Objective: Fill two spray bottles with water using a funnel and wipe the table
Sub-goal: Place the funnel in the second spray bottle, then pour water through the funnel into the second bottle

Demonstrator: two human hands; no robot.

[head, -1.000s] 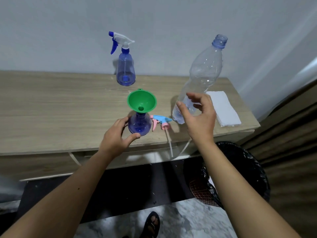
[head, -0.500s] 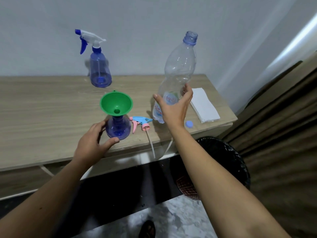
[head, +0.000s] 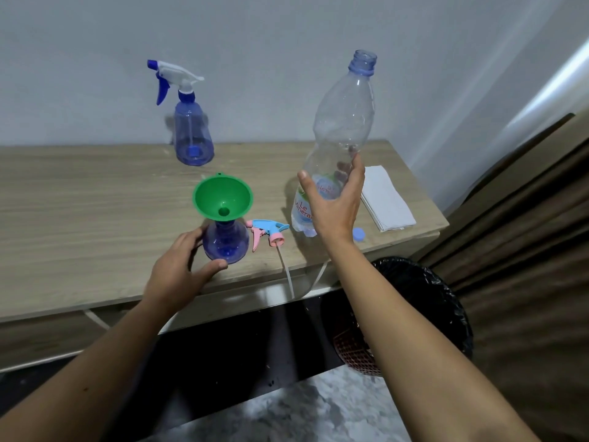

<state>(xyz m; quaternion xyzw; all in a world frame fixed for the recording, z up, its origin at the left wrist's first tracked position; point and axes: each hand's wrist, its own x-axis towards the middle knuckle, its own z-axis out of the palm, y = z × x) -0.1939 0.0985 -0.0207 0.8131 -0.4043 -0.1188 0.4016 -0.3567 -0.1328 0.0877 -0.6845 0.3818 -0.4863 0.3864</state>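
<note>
A blue spray bottle (head: 227,242) without its head stands near the table's front edge, with a green funnel (head: 222,198) in its neck. My left hand (head: 180,273) wraps around its base. My right hand (head: 335,208) grips the lower half of a large clear water bottle (head: 342,122), uncapped and standing upright just right of the funnel. A pink and light-blue spray head (head: 267,232) lies between the two bottles, its tube hanging over the edge. A second blue spray bottle (head: 192,137) with a white and blue head stands at the back by the wall.
A folded white cloth (head: 385,199) lies at the right end of the wooden table (head: 79,212). The bottle's blue cap (head: 359,234) sits near the front right edge. A black-lined waste bin (head: 424,311) stands on the floor below the table's right corner.
My right hand went from reaching with open fingers to closing around the water bottle. My left hand stayed on the funnel bottle. The view shifted right.
</note>
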